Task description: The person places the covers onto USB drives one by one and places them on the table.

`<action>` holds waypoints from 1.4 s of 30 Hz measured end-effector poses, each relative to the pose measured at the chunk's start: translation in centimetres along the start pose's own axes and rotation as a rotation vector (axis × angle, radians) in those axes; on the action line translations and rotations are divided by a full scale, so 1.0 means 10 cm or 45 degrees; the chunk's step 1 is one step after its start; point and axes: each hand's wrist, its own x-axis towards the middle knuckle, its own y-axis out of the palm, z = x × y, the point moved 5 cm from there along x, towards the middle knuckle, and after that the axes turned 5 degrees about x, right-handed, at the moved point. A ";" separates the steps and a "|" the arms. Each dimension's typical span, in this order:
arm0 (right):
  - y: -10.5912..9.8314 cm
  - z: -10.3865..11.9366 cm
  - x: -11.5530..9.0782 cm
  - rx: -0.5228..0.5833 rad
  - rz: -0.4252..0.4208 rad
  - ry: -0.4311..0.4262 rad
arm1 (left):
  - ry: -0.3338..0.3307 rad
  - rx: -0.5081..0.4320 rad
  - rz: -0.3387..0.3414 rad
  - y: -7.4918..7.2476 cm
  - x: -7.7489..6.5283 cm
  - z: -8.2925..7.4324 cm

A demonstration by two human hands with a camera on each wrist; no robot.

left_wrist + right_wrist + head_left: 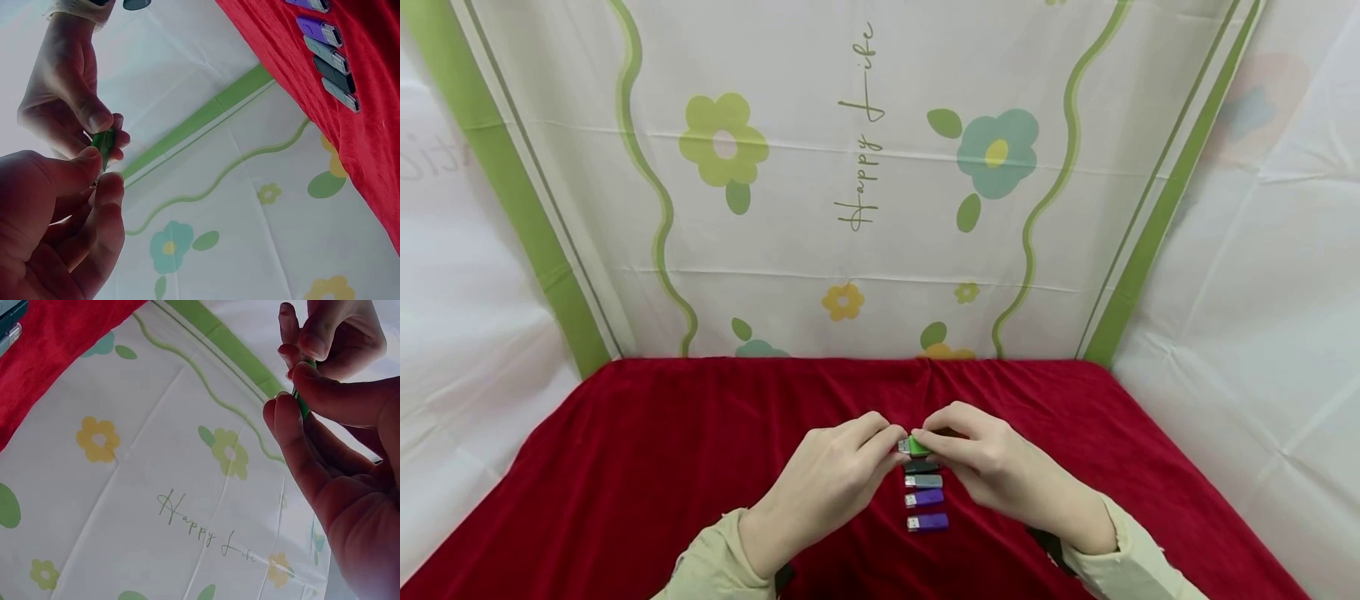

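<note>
A green USB flash drive (919,447) is held up between both hands, its silver plug pointing left in the head view. My right hand (1000,454) pinches its green body between thumb and fingers. With thumb and fingertips, my left hand (842,467) pinches the plug end. The left wrist view shows the green drive (105,144) bridging the two hands, partly covered by fingers. Just below the hands lies a row of flash drives: a black one (922,467), a grey one (925,482) and two purple ones, the nearest purple drive (929,522) lowest.
Red velvety cloth (700,467) covers the table. Another grey flash drive (340,95) lies past the black one in the left wrist view. A white flower-printed curtain (790,242) hangs behind the table, with white fabric walls (1262,333) at the sides.
</note>
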 end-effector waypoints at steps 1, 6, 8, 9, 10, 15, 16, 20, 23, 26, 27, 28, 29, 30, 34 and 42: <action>0.01 0.00 0.00 0.001 0.004 0.009 | 0.002 0.002 -0.004 0.00 0.00 0.00; 0.04 -0.02 -0.02 0.042 0.045 0.071 | 0.011 0.018 0.000 0.02 -0.04 0.00; 0.06 -0.04 -0.03 0.071 0.076 0.125 | 0.010 0.030 0.019 0.04 -0.05 0.01; 0.08 -0.06 -0.04 0.082 0.095 0.161 | 0.008 0.038 0.034 0.05 -0.06 0.01; 0.09 -0.07 -0.04 0.088 0.113 0.196 | 0.004 0.043 0.053 0.07 -0.07 0.02; 0.13 -0.12 -0.07 0.061 0.165 0.284 | -0.031 0.048 0.143 0.14 -0.09 0.04; 0.12 -0.13 -0.08 0.047 0.164 0.287 | -0.037 0.046 0.155 0.15 -0.10 0.04; 0.12 -0.15 -0.09 -0.009 0.183 0.347 | -0.081 0.042 0.231 0.17 -0.10 0.06; 0.15 -0.19 -0.12 -0.045 0.278 0.459 | -0.139 0.059 0.333 0.20 -0.11 0.10; 0.22 -0.26 -0.16 -0.068 0.416 0.581 | -0.195 0.083 0.418 0.22 -0.12 0.14; 0.25 -0.28 -0.18 -0.067 0.461 0.615 | -0.208 0.090 0.434 0.22 -0.12 0.15; 0.29 -0.31 -0.20 -0.068 0.500 0.639 | -0.218 0.091 0.445 0.22 -0.13 0.16; 0.34 -0.32 -0.22 -0.069 0.535 0.655 | -0.227 0.091 0.454 0.21 -0.14 0.16; 0.38 -0.34 -0.23 -0.072 0.567 0.666 | -0.235 0.089 0.461 0.21 -0.15 0.16; 0.56 -0.37 -0.29 -0.097 0.679 0.665 | -0.253 0.085 0.481 0.21 -0.16 0.18; 0.78 -0.32 -0.37 -0.148 0.820 0.631 | -0.240 0.104 0.477 0.20 -0.16 0.18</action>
